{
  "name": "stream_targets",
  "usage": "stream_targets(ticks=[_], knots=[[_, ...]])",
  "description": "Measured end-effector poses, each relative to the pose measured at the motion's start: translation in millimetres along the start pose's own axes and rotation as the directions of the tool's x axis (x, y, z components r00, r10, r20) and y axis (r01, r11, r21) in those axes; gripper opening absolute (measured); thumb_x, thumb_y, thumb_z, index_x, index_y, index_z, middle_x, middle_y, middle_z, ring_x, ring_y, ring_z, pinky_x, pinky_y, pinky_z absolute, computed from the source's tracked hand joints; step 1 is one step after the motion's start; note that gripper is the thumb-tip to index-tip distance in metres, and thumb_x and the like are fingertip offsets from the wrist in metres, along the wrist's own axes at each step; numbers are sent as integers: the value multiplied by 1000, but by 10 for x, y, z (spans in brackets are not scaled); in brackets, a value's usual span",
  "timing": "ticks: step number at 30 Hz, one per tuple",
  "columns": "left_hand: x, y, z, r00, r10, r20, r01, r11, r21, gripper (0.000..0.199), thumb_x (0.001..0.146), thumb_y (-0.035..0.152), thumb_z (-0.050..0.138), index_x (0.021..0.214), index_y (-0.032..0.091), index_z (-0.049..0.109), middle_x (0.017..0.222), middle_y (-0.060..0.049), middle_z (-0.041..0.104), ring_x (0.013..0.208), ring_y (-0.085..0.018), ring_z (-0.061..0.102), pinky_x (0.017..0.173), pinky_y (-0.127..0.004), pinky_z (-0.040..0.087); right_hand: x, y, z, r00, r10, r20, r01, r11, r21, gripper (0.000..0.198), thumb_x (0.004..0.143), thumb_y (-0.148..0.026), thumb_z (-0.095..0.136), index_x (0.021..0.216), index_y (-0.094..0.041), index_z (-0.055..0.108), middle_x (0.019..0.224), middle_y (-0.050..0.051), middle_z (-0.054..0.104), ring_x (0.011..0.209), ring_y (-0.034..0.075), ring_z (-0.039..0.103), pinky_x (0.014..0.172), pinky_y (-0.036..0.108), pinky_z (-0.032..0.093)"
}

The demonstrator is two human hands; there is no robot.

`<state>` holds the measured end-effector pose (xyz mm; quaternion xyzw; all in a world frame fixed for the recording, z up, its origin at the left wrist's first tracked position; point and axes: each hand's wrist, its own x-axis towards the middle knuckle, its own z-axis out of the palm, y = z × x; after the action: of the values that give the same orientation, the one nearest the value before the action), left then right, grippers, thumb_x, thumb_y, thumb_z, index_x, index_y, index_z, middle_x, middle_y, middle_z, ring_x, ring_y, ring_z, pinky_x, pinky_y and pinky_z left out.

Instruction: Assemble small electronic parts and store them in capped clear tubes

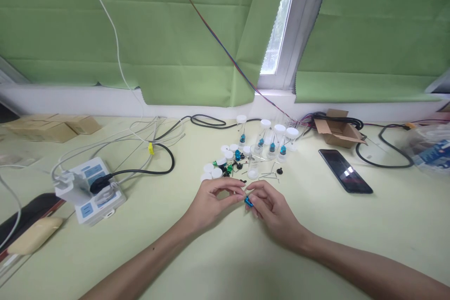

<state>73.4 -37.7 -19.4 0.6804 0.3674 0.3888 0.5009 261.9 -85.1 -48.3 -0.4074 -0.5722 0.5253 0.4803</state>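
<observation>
A small blue metal part (pixel 248 201) is pinched between the thumb and fingers of my right hand (pixel 272 206), just above the table. My left hand (pixel 214 199) meets it from the other side, its thumb and fingertips pressed together at the part's upper end. Whatever lies between those left fingertips is too small to make out. Just beyond my hands stands a clear open tube (pixel 252 168). Hex keys (pixel 270 176) and a black knob-like piece (pixel 280 171) lie to its right. Left of it are several white caps (pixel 217 173) and green pieces (pixel 229 168).
Several white-capped tubes (pixel 272 143) with blue parts inside stand farther back. A phone (pixel 345 171) and an opened cardboard box (pixel 335 129) are at the right. A power strip (pixel 94 187) with plugs and cables is at the left, with cardboard boxes (pixel 52 126) behind.
</observation>
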Motion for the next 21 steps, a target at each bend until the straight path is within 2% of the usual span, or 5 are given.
stream_targets(ticks=[6,16,21], knots=[[-7,66,-19,998,39,46,-42,998,52,15,78,24,76,92,19,77,85,-5,77,82,-20,71,80,-30,56,0,21,-3,1000,-14,8,14,1000,-27,23,99,-41,49,109,-20,52,74,-1,59,64,13,52,60,25,40],[26,50,-52,990,-62,126,69,996,-54,20,74,24,79,93,17,76,84,-7,76,83,-21,72,81,-32,57,-15,11,-11,999,-28,30,29,999,-45,25,100,-43,46,109,-20,52,74,0,59,62,14,49,60,27,38],[34,43,-76,986,-96,135,103,994,-48,21,72,24,81,92,17,76,79,-5,77,80,-20,73,79,-31,57,-22,12,-14,998,-37,44,39,999,-32,25,100,-42,46,110,-20,52,74,0,59,64,14,49,61,27,39]])
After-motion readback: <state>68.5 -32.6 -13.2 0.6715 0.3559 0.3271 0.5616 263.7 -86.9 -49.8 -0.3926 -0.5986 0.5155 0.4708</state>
